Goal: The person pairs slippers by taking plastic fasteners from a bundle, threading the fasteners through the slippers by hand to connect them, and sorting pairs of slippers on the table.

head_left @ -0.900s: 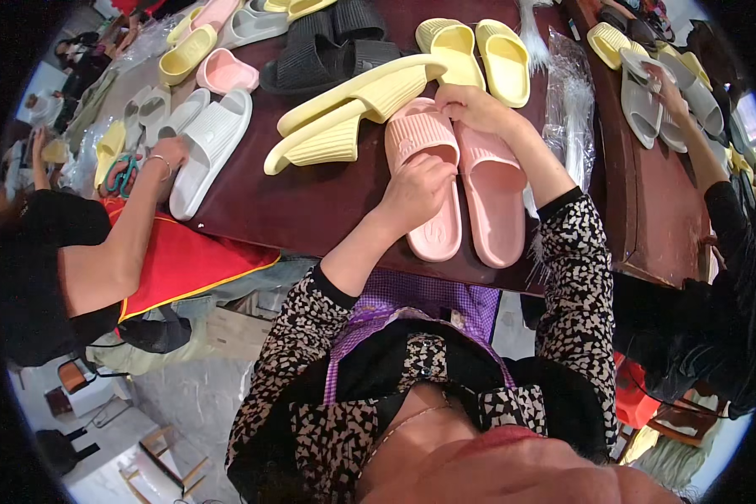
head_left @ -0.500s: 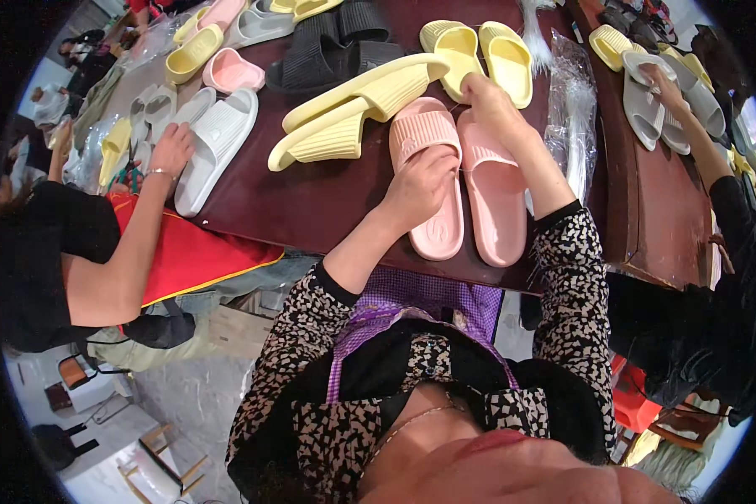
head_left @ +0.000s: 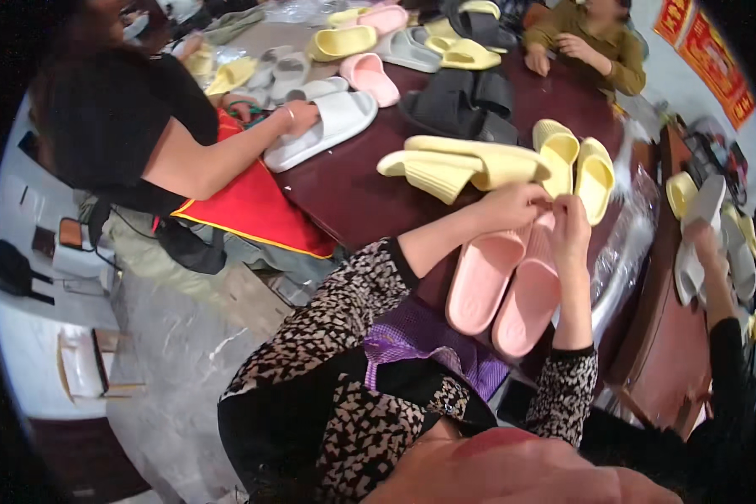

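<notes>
Dark red wood makes up the crowded tabletop (head_left: 311, 193) in the head view, and red posters (head_left: 707, 59) hang on the pale wall at 1 o'clock from the pair of pink slippers (head_left: 482, 281) near the table's front edge. Those slippers lie side by side, soles down, heels toward the wearer, whose purple checked apron (head_left: 479, 361) shows at 7 o'clock. At their 12 o'clock end the left hand (head_left: 514, 207) reaches over the straps, its fingers drawn together and bent. Just beside it, the right hand (head_left: 570, 228) rises along the outer slipper, fingers curled inward, tips near the left hand's tips. Both appear to pinch, but blur hides whatever is between the fingertips, so I cannot tell what they grip. At 11 o'clock, two yellow slippers (head_left: 445, 172) lie overlapping on their sides, with black slippers (head_left: 447, 105) beyond; another yellow pair (head_left: 596, 181) sits at 1 o'clock, near the right hand. Clear plastic (head_left: 628, 239) lies at 2 o'clock. At 10 o'clock, a co-worker's hand (head_left: 301, 116) touches a pale grey slipper (head_left: 338, 119); near 3 o'clock another co-worker's hand (head_left: 708, 245) is at grey slippers (head_left: 741, 269).
</notes>
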A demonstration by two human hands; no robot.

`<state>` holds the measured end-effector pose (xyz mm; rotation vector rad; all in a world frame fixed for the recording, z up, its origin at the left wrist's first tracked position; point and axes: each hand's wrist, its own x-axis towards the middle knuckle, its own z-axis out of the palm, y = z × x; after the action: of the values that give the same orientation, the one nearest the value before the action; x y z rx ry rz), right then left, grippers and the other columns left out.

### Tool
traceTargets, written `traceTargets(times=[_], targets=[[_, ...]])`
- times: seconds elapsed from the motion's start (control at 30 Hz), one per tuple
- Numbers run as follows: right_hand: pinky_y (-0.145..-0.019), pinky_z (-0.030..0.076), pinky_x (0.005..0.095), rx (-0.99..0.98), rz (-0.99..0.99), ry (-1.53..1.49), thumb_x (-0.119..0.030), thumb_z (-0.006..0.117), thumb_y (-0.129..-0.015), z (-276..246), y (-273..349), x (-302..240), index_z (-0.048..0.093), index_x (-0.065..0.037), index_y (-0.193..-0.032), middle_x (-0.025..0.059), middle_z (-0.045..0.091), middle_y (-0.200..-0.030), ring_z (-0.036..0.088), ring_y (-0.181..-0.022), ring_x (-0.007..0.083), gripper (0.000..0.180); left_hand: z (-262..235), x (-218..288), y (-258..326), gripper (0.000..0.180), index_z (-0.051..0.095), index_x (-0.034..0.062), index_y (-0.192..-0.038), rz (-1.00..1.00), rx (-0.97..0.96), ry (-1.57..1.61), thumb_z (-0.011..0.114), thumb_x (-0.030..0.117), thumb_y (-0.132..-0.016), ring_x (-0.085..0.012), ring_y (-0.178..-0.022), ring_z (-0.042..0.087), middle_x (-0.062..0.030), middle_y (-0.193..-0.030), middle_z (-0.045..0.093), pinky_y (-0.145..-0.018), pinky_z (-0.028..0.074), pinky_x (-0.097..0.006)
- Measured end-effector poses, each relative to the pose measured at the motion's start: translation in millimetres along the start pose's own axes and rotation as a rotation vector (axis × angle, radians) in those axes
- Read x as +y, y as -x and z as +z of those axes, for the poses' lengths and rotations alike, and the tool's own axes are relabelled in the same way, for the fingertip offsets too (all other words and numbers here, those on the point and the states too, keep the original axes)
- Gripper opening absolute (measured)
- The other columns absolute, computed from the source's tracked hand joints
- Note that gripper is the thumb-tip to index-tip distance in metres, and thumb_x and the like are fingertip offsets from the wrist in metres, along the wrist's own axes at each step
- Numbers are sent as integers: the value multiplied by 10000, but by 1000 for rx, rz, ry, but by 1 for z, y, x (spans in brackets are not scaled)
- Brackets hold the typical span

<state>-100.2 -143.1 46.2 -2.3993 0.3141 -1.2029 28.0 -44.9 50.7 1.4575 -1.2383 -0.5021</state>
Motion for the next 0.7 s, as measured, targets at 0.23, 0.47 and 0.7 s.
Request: traceTargets(times=[0.23,0.47,0.7], targets=[[-648,468,300,-7,89,-33,29,558,-835,4,11,10,544,-2,-889,125,566,-774,565,-695,218,64,12,-31,-15,204,646,-28,-941,-152,-208,342,599,69,-769,-155,-747,617,-117,-796,663,-680,495,-300],[-684,474,293,76,273,-213,10,585,-824,12,-3,-3,558,10,-890,125,593,-818,585,-744,194,71,-15,-19,-9,138,641,10,-936,-157,-91,263,591,97,-842,-71,-659,564,-34,-760,631,-593,457,-195],[-659,473,286,112,347,-222,-2,622,-797,8,4,-3,600,-3,-887,109,608,-786,585,-727,171,93,-11,-22,-8,99,626,46,-923,-331,-52,643,574,115,-876,-15,-515,491,-3,-696,593,-459,366,-125]])
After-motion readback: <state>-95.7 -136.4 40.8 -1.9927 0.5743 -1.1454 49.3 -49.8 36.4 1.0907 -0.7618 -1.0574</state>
